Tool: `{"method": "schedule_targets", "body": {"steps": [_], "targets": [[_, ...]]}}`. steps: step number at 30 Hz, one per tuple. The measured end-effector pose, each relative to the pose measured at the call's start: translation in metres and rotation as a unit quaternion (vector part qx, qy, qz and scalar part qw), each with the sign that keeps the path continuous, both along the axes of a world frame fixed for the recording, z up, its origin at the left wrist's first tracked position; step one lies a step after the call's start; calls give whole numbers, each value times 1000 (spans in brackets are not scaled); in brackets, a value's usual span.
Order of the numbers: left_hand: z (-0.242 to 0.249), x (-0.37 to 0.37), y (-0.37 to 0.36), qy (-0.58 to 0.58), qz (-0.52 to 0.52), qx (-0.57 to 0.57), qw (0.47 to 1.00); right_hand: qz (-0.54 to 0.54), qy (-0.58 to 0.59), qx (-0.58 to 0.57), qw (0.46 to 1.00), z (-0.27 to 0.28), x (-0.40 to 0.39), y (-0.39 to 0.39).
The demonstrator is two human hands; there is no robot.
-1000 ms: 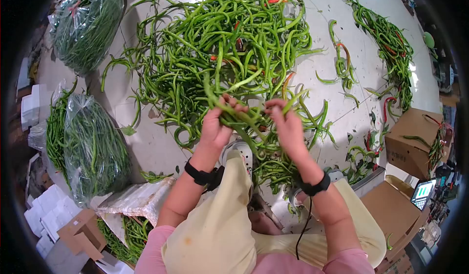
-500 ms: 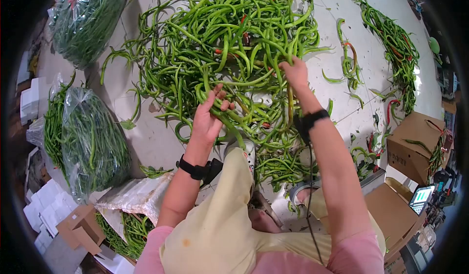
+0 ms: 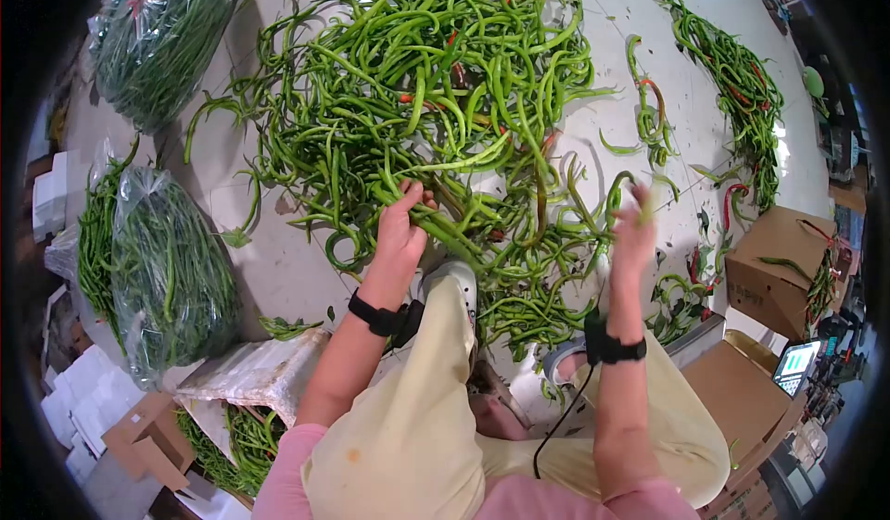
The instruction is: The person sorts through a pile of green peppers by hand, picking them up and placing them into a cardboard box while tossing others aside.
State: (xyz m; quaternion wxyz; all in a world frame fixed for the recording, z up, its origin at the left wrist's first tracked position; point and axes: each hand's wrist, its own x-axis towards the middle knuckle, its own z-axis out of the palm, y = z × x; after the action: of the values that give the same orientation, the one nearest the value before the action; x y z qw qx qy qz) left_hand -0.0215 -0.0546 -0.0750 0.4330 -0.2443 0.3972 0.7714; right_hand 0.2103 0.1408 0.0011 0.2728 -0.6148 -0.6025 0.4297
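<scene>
Long green peppers, with a few red ones among them, form a large pile (image 3: 464,66) on the tiled floor. At the pile's near edge, my left hand (image 3: 404,221) is wrapped round several green peppers (image 3: 445,231) that point down to the right. My right hand (image 3: 632,233) is raised at the right of the pile, blurred by motion, close to a curved green pepper (image 3: 612,207). Whether its fingers hold anything is unclear. A smaller heap of green peppers (image 3: 528,316) lies between my feet.
Clear bags of green peppers (image 3: 167,43) (image 3: 176,270) stand at the left. A foam box (image 3: 264,367) with peppers is at lower left. Cardboard boxes (image 3: 779,270) and a lit scale display (image 3: 797,368) are at right. Another row of peppers (image 3: 737,84) lies upper right.
My right hand has left the pile's right side and moved down and to the right. My left hand has closed further round the green peppers and moved slightly.
</scene>
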Motion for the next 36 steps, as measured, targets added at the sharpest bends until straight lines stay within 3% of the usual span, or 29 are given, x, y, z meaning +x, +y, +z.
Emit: {"method": "schedule_targets", "body": {"steps": [2,4,8,10,12,15,18,19,21,23,26,29,30,33,35,36], "targets": [[3,0,8,9,31,3,999,220,-72,192,954,-28,-35,8],[6,-4,18,15,35,22,999,247,-108,232,935,-41,-84,18],[-8,-8,38,25,42,-7,999,321,-287,152,890,-63,-165,42],[1,-7,48,3,8,-36,999,342,-342,133,865,-73,-185,42],[-20,-10,55,-36,18,-36,999,354,-367,118,852,-87,-189,45],[-34,-17,59,-27,28,-37,999,294,-231,41,927,-103,-167,49],[-24,-24,52,-24,39,60,997,328,-42,36,943,-94,-116,46],[-21,-26,48,-21,36,77,996,289,61,-66,953,-82,-97,40],[-5,-24,38,-18,28,110,993,230,228,-225,919,-42,-63,34],[15,-21,30,-41,-17,194,980,197,356,-330,852,0,-39,38],[39,-14,21,-14,-112,228,967,225,403,-338,820,29,-32,38],[80,-2,30,76,-206,195,956,302,119,-169,931,35,-55,13],[90,6,36,112,-225,181,951,353,0,-73,933,28,-62,0],[94,14,45,133,-236,93,958,493,-47,39,868,11,-79,-26],[75,9,47,119,-207,59,969,386,87,-127,909,11,-85,-18],[72,2,44,61,-182,104,976,322,151,-210,911,14,-89,-11]]}}
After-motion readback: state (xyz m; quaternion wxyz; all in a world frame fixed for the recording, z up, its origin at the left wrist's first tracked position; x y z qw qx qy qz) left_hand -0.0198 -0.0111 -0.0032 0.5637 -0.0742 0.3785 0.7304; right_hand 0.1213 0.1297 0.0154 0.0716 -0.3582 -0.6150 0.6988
